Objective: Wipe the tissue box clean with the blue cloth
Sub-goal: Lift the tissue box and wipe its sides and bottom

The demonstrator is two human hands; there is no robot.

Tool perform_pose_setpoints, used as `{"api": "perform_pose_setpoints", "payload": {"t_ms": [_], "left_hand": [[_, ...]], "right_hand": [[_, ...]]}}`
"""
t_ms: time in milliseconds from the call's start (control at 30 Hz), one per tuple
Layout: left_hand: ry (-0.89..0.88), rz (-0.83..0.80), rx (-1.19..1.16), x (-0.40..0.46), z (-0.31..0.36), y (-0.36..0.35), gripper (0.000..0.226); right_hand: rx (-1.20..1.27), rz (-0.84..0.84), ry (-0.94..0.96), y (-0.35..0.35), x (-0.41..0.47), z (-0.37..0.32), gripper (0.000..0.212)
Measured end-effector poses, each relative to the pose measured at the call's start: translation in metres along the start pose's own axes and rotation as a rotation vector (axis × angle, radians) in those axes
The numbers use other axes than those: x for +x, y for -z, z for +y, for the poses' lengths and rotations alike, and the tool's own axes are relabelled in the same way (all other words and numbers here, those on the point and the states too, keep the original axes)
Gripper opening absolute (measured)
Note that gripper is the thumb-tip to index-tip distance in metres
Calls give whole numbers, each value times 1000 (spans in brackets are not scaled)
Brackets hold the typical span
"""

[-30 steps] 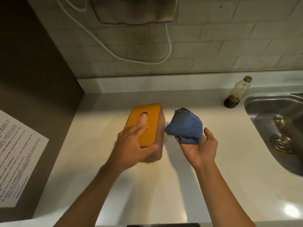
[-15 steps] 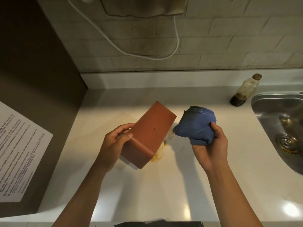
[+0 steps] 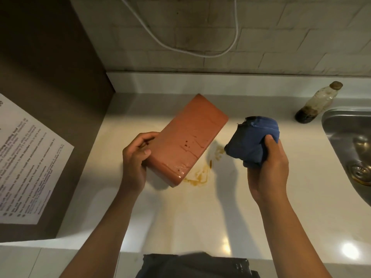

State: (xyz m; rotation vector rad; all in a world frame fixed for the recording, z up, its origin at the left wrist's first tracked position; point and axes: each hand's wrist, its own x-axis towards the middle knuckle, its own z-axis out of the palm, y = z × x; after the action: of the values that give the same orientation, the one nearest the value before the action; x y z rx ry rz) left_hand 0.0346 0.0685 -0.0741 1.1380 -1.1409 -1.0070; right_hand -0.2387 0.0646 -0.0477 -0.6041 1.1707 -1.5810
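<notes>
tissue box [image 3: 186, 137] now flipped, left hand [image 3: 136, 157] gripping

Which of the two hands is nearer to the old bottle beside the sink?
The right hand. It holds the blue cloth in front of and left of the bottle. The left hand grips the tissue box, farther left.

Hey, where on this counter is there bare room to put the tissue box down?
Bare counter lies between the forearms, short of the yellow spill. More lies behind the tissue box, toward the wall. Crowded: the spill under the box, and the dirty bottle beside the sink.
</notes>
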Motion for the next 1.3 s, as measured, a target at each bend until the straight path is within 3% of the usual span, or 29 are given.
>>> {"api": "perform_pose_setpoints", "payload": {"t_ms": [133, 267, 433, 500, 733, 1067, 1300], "left_hand": [[-71, 46, 104, 3, 0, -4, 24], [-8, 88, 87, 2, -5, -10, 24], [-13, 105, 7, 6, -3, -15, 28], [-35, 120, 18, 8, 0, -15, 29], [-10, 197, -32, 15, 5, -13, 33], [-91, 114, -28, 17, 7, -16, 28], [-87, 100, -7, 20, 4, -14, 22]], "right_hand": [[-225, -1, 237, -9, -8, -6, 17], [-519, -59, 459, -24, -11, -5, 14], [-890, -223, 698, -36, -15, 9, 38], [-1001, -263, 707, -37, -15, 11, 42], [-1055, -356, 758, -39, -21, 16, 43], [-1085, -217, 748, -38, -11, 1, 42], [-1148, -441, 817, -41, -39, 14, 43]]}}
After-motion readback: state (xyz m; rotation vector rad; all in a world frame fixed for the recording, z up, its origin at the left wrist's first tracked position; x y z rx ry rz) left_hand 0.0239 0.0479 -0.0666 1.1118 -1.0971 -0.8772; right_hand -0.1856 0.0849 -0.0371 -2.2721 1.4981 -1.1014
